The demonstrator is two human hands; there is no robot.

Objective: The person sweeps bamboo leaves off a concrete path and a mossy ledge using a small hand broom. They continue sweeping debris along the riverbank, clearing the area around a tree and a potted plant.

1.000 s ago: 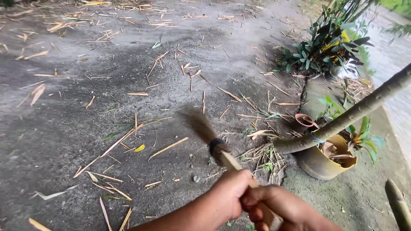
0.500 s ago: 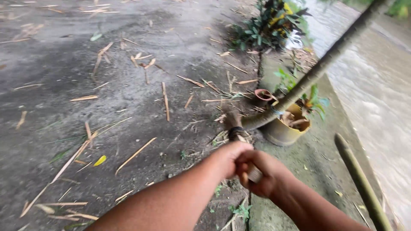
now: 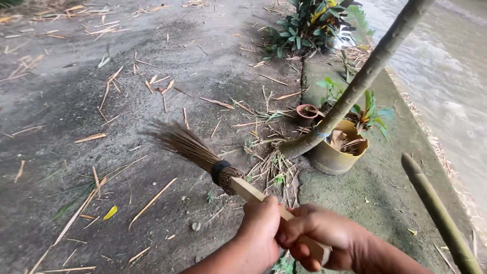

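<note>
Gripping one broom (image 3: 203,157): two hands (image 3: 289,236).

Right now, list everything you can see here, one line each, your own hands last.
broom: one, brown bristles with a black band and pale wooden handle, centre, bristles up-left
bamboo splinters: many, tan, scattered over the grey ground
yellow leaf: one, lower left
yellow pot: one, right of centre, holding scraps and a small green plant
small clay pot: one, reddish brown, behind the yellow pot
leaning pole: one, grey-green, running from the pot to the top right
second pole: one, green, lower right
leafy plant: one, green and yellow, top
water: grey, right edge
left hand: gripping the handle
right hand: gripping the handle behind it
</note>
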